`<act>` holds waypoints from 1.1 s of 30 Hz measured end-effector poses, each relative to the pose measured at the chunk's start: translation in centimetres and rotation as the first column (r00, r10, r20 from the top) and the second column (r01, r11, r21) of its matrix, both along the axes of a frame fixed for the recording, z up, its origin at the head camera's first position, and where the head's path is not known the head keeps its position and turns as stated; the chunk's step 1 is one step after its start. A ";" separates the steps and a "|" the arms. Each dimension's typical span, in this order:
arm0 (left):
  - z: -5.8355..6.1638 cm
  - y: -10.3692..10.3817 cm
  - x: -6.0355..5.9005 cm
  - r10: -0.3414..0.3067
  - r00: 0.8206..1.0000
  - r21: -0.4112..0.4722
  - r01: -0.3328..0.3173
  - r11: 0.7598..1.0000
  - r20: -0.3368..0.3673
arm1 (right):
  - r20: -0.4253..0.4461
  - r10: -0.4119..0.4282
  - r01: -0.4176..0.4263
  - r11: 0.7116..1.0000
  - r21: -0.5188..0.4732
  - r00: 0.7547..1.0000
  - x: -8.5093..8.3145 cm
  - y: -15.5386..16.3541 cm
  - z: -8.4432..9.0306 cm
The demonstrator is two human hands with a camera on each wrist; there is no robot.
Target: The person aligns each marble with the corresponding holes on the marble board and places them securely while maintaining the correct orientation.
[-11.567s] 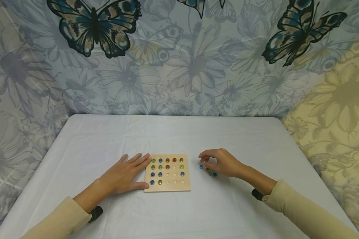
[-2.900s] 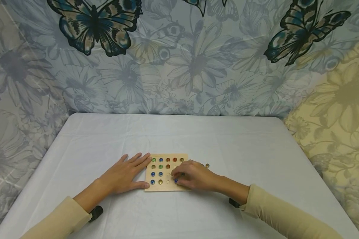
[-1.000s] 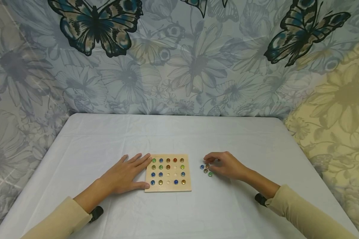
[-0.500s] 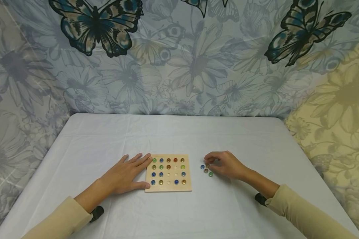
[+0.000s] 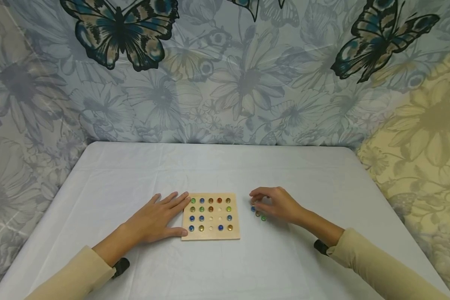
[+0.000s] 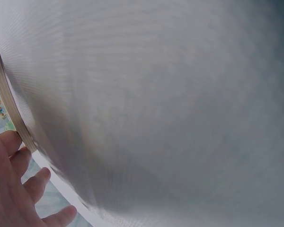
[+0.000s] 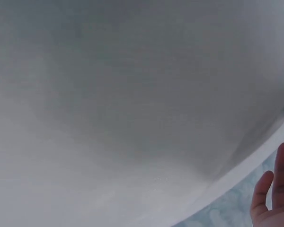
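In the head view my left hand [image 5: 155, 218] lies spread at the left edge of a wooden marble board [image 5: 234, 235], fingertips and thumb touching it. Coloured glass marbles sit in most of its hollows; several hollows in the middle columns are bare. Right of the board, my right hand [image 5: 279, 205] has its thumb and fingers drawn together over a few loose marbles, seemingly pinching one that the fingers hide. A blue marble [image 5: 253, 208], a brown marble [image 5: 258, 213] and a green marble [image 5: 263, 218] show beside the thumb.
A white cloth covers the table [image 5: 225, 271]. Behind it hangs a floral fabric backdrop [image 5: 225, 104] printed with butterflies. Black wrist cameras are strapped at both sleeves. In the left wrist view, the board's side edge [image 6: 9, 101] runs along the far left.
Since 11.6 s ago, blue and gold marbles have come into the board's front row at right. In the last half second my right hand shifted slightly left and away; a second brown marble is out of sight.
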State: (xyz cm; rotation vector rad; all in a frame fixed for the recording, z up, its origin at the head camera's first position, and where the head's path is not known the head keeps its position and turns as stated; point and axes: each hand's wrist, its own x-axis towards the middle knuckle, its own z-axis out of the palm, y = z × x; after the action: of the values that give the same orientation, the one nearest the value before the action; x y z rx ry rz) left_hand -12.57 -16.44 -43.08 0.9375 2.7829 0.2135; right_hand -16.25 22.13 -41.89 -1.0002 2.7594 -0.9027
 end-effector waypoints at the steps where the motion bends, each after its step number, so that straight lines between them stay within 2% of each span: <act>1: 0.0 0.0 0.0 0.000 1.000 -0.002 0.000 1.000 -0.001 | 0.002 0.002 -0.002 1.000 -0.007 1.000 0.0 -0.2 0.1; 8: -0.1 0.0 0.0 0.002 1.000 -0.005 -0.002 1.000 -0.005 | 0.000 0.023 -0.023 0.999 -0.026 1.000 0.4 -1.8 0.1; 14: 0.0 0.0 0.1 0.003 1.000 -0.004 -0.003 1.000 -0.007 | -0.050 0.060 -0.060 0.998 -0.004 0.997 0.9 -3.2 0.0; 20: 0.0 0.0 0.1 -0.001 1.000 0.003 0.001 1.000 -0.009 | -0.079 0.107 -0.109 0.994 -0.022 0.991 1.2 -4.5 0.1; 33: 0.1 0.0 0.1 0.000 1.000 -0.007 0.000 1.000 -0.008 | -0.037 0.202 -0.203 0.979 -0.003 0.979 2.1 -8.2 0.2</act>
State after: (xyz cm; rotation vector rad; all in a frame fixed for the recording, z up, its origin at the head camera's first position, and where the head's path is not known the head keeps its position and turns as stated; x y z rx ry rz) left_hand -12.50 -16.41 -43.00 0.9390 2.7892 0.1995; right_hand -14.12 13.97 -41.67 -1.2832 2.6220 -0.8711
